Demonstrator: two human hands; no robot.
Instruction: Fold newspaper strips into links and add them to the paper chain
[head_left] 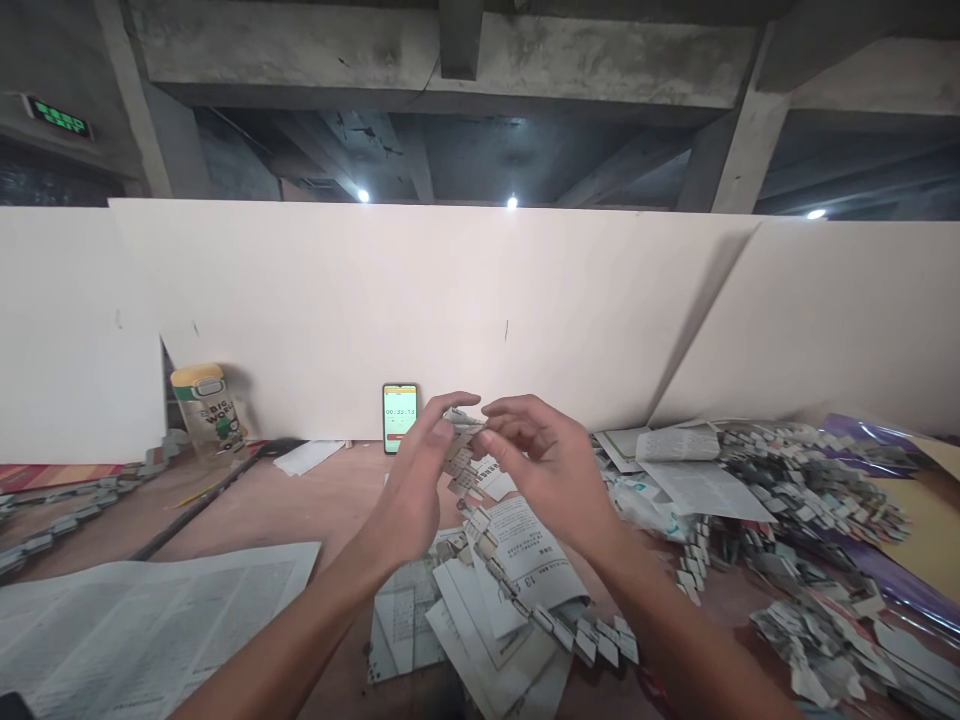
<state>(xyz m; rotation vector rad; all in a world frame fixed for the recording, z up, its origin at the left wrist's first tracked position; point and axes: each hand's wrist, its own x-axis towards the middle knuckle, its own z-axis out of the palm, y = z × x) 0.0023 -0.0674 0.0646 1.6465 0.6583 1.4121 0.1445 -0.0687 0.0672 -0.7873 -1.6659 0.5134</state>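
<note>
Head view: the paper chain [482,530] runs down from the left hand [415,485].

The left hand [416,485] and right hand [559,465] are bare, with slender fingers [517,405] and rounded fingertips [471,398]. The wrists [375,552] are narrow; the forearms [315,625], also bare, look lean and smooth, thickening toward the elbow ends.

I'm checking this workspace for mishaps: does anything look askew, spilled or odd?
No spill shows. On the table's right side, loose paper scraps lie in a jumbled heap, untidy compared with the flat newspaper sheet at left. The bottle also appears to lean, though that may be lens distortion.
</note>
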